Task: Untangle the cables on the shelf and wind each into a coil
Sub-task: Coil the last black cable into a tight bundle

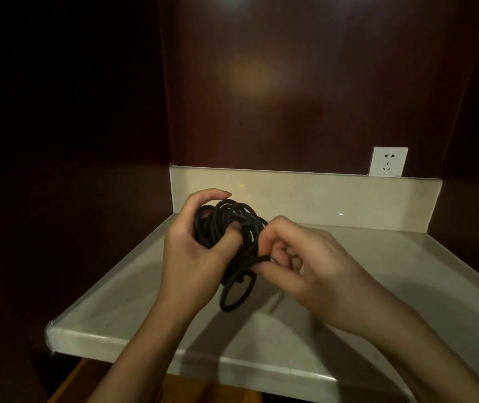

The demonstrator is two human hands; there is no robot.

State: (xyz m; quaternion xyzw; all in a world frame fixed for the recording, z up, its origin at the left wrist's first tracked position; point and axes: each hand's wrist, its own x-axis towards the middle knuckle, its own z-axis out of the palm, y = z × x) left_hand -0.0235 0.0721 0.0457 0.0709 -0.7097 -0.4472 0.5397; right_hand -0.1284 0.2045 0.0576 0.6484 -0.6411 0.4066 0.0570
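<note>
The loop hanging lowest from the cable (233,245) could slip free and re-snarl the bundle if the pinch loosens. The right hand (299,266) pinches one strand at the bundle's side; the left hand (191,242), fingers curled, grips the bundle above the shelf (110,309). Behind, a wall socket (388,162).

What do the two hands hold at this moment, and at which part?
Both hold the black cable bundle above the shelf. The left hand grips its upper coils; the right hand pinches a strand at its right side.
</note>
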